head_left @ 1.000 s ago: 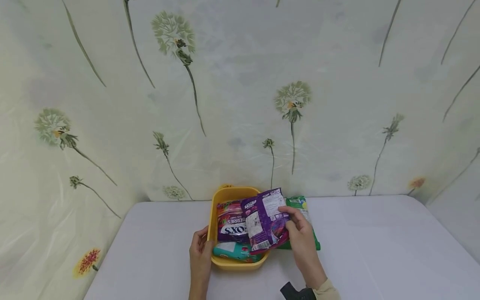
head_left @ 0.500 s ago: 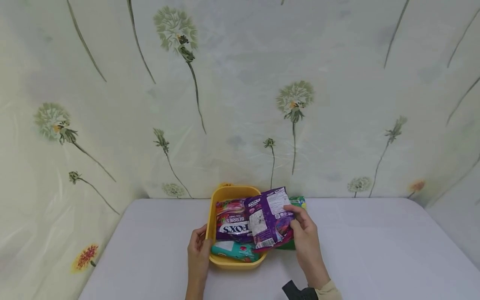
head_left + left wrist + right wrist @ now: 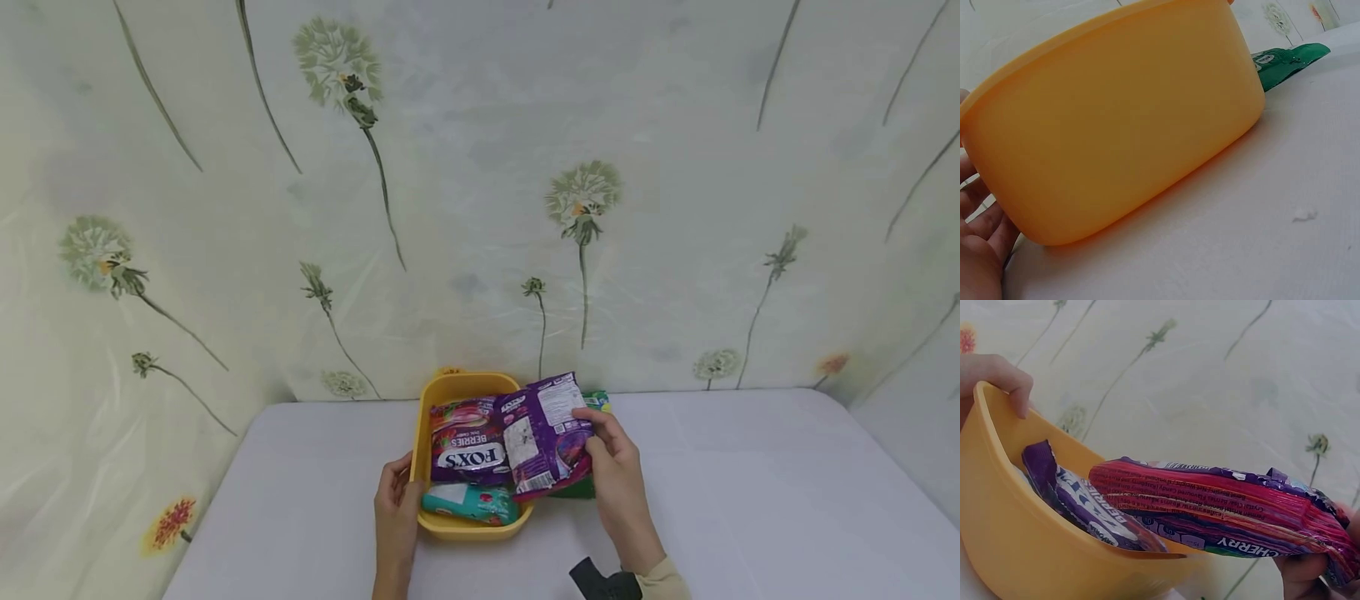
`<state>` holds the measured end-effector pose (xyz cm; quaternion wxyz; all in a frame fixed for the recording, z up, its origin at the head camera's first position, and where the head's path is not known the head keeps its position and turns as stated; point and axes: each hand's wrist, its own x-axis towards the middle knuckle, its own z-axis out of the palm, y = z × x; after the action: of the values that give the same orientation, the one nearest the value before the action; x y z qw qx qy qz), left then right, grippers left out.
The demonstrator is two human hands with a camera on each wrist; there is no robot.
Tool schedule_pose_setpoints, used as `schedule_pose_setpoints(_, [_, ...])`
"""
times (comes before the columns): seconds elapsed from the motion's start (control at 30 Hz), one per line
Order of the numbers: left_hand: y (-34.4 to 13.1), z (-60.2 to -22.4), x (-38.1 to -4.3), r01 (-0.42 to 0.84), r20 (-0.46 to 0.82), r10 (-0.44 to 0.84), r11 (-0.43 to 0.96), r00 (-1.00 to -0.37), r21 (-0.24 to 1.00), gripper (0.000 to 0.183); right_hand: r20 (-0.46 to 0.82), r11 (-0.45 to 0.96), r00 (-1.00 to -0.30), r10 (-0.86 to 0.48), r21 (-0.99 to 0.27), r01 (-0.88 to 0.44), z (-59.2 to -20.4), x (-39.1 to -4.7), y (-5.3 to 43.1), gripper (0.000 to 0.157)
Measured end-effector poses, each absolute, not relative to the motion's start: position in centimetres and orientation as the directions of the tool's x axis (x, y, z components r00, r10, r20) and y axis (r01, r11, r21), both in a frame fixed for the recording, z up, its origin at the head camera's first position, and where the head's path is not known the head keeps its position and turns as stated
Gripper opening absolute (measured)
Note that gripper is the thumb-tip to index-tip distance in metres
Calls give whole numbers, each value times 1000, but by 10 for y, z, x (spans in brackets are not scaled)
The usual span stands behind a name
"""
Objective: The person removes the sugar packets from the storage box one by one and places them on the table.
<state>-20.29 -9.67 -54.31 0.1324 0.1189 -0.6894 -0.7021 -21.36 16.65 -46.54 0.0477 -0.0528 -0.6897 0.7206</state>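
Left hand: the near-left rim of the yellow tub (image 3: 474,532) is gripped by the left hand (image 3: 397,504); in the right wrist view, fingers are seen hooked over the edge.
Right hand: the purple packet (image 3: 543,437) is pinched at its side by the right hand (image 3: 618,471), held tilted over the tub's right rim; contact with the rim cannot be told.
Packet faces: barcode and pale panels are shown from the head; the pink side fold, lettered "CHERRY", only from the right wrist.
Tub contents: a FOX'S BERRIES packet (image 3: 468,454) and a teal packet (image 3: 480,504) are seen from above; both are hidden from the left wrist.
Beyond tub: a green packet (image 3: 1291,62) is seen lying on the white bench (image 3: 1260,206), partly covered in the head view.
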Motion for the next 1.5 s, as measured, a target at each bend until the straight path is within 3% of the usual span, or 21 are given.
schedule_pose_setpoints(1.5, [-97,-546,-203,7,6,-344,0,-939,1000,35,-58,-129,-960,274,-991,23,-467,-216,210,38])
